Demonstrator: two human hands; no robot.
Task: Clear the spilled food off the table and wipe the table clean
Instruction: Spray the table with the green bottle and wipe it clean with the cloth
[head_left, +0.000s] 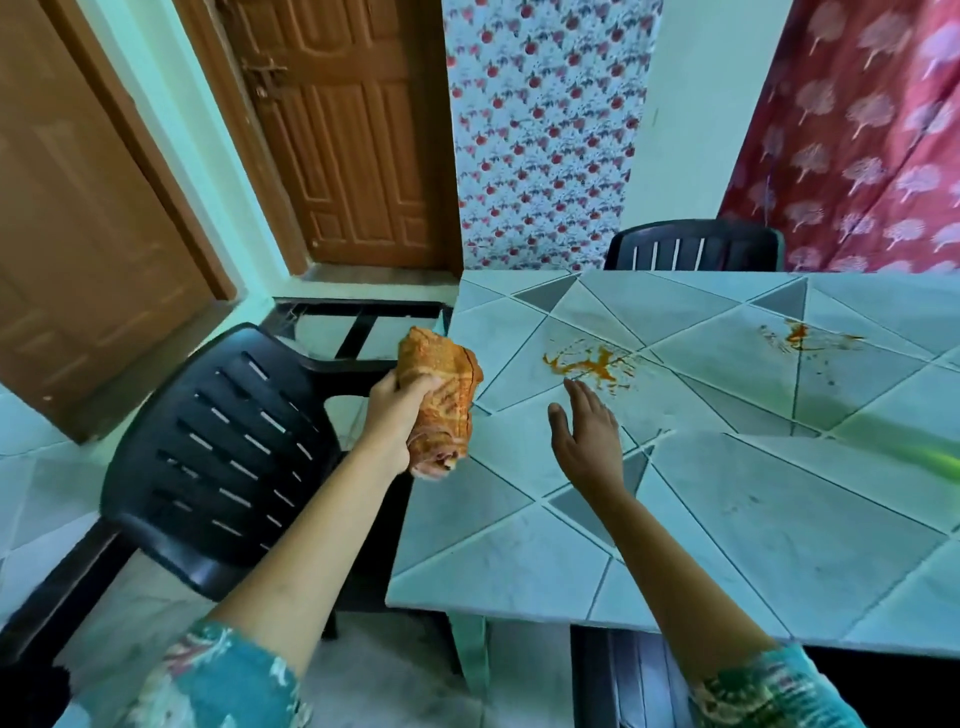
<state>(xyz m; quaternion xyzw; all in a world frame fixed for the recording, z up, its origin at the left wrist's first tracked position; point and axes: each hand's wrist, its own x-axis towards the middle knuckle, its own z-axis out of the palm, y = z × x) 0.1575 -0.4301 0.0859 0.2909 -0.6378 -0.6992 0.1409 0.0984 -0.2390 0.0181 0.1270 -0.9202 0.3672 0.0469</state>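
A pale table (727, 519) with a triangle pattern fills the right half of the head view. An orange food smear (592, 364) lies near its left edge, and a second smaller orange smear (797, 335) sits farther right. My left hand (395, 421) is closed around a bunched orange patterned cloth (447, 400), held in the air just off the table's left edge. My right hand (584, 431) hovers flat over the table with fingers apart, its fingertips just short of the near smear, holding nothing.
A black plastic chair (218, 457) stands at the table's left side, under my left arm. Another black chair (693, 247) is at the far side. A blurred green object (930, 460) lies at the right edge. Wooden doors are behind.
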